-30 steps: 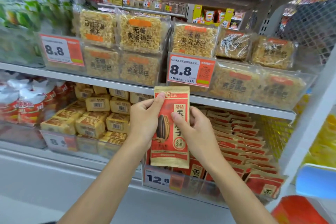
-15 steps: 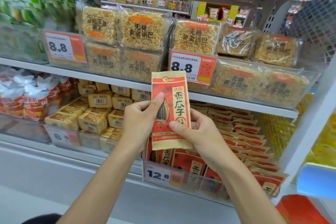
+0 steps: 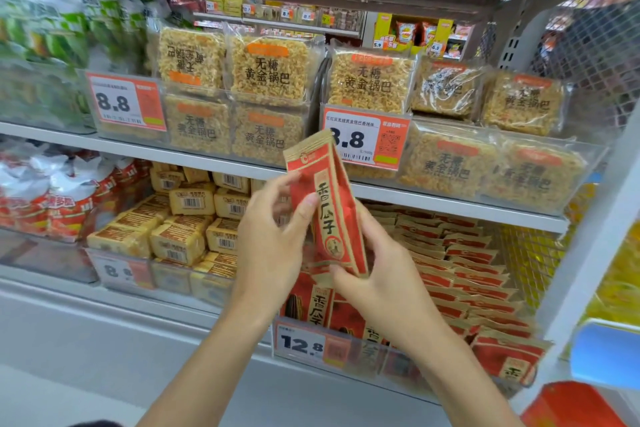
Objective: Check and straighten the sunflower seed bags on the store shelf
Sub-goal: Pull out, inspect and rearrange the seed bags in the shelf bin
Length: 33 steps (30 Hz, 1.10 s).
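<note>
A red and tan sunflower seed bag (image 3: 325, 198) is held up in front of the shelf, turned partly edge-on and tilted left at the top. My left hand (image 3: 273, 239) touches its left side with thumb and fingers spread. My right hand (image 3: 377, 281) grips its lower right edge. Below and behind, rows of the same sunflower seed bags (image 3: 467, 270) stand packed on the lower shelf, behind a clear front rail (image 3: 391, 357) with a 12.8 price tag (image 3: 304, 343).
The upper shelf (image 3: 225, 163) carries clear packs of rice crackers (image 3: 270, 69) and two 8.8 price tags. Yellow boxed snacks (image 3: 180, 232) sit left of the seed bags. A white upright post (image 3: 588, 246) bounds the right side; a red basket (image 3: 571, 406) is at bottom right.
The bag has been lifted higher and rotated from facing me flat to partly edge-on. My left fingers have loosened and spread; my right hand has slid to the lower edge.
</note>
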Each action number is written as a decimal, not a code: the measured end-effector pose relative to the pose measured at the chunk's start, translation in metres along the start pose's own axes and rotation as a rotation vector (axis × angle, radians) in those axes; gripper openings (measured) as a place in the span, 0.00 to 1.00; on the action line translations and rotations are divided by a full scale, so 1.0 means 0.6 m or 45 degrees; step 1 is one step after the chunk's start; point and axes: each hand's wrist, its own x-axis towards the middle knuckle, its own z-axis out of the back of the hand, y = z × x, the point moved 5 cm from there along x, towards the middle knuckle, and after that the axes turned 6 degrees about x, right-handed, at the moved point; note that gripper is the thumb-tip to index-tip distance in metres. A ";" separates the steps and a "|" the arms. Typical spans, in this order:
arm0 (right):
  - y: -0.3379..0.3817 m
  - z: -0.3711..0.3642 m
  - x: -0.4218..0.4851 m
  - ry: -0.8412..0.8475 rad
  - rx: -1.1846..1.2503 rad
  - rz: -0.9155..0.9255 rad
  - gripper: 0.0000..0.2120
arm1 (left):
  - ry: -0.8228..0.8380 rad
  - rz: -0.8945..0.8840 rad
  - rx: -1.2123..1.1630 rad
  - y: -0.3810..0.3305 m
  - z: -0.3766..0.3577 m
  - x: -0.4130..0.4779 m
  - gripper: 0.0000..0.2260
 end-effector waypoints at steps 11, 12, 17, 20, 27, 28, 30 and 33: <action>-0.011 0.028 -0.007 0.092 0.411 -0.223 0.27 | 0.278 0.407 -0.744 0.002 -0.015 -0.012 0.11; -0.013 0.024 -0.007 0.122 0.445 -0.239 0.22 | 0.292 0.393 -0.742 0.002 -0.016 -0.013 0.11; -0.018 0.020 -0.005 0.085 0.554 -0.247 0.17 | 0.306 0.387 -0.745 0.009 -0.017 -0.012 0.12; -0.021 0.020 -0.005 0.109 0.549 -0.279 0.17 | 0.318 0.394 -0.729 0.012 -0.019 -0.012 0.12; -0.018 0.038 -0.006 0.123 0.495 -0.274 0.15 | 0.453 0.361 -0.738 0.010 -0.031 -0.018 0.10; -0.016 0.042 -0.005 0.074 0.503 -0.267 0.15 | 0.484 0.349 -0.736 0.008 -0.035 -0.020 0.11; -0.016 0.046 -0.002 -0.017 0.499 -0.231 0.14 | 0.533 0.332 -0.734 0.006 -0.041 -0.023 0.11; -0.021 0.048 0.002 -0.086 0.467 -0.173 0.13 | 0.598 0.321 -0.730 0.006 -0.043 -0.024 0.11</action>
